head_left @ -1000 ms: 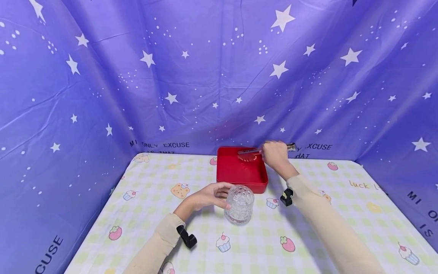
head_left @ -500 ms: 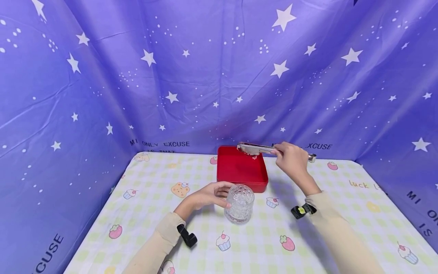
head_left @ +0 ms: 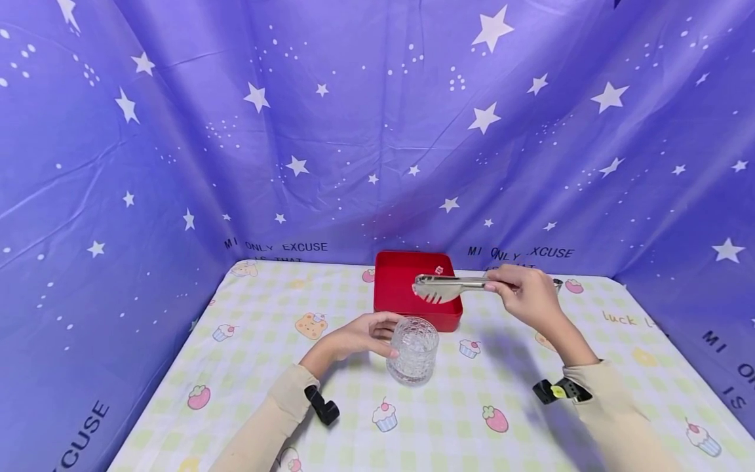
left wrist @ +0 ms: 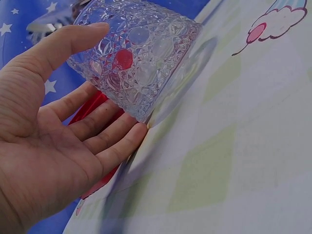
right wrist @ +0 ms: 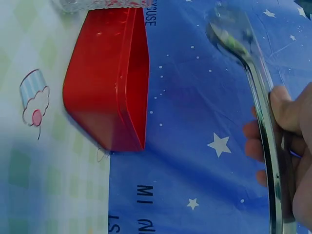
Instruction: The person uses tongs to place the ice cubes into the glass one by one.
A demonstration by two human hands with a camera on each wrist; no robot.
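Observation:
A clear cut-glass tumbler (head_left: 414, 352) stands on the table near the middle. My left hand (head_left: 361, 337) rests against its left side, thumb in front and loosely extended fingers behind, as the left wrist view also shows. My right hand (head_left: 525, 296) grips metal serving tongs (head_left: 457, 284), thumb on one arm and fingers on the other. The scalloped end of the tongs points left, overlapping the red box (head_left: 392, 278) in the head view. In the right wrist view the end of the tongs (right wrist: 234, 36) is blurred; I cannot tell whether anything is between them.
The square red box stands behind the tumbler, near the table's back edge. A small pale pink mark (head_left: 439, 269) shows at its back right. A checked, printed cloth (head_left: 283, 387) covers the table. Purple star-print curtains (head_left: 330, 131) close off the back and sides.
The right hand has drawn back to the right and nearer, bringing the tongs up from inside the red box to above its front part. The left hand and tumbler have stayed put.

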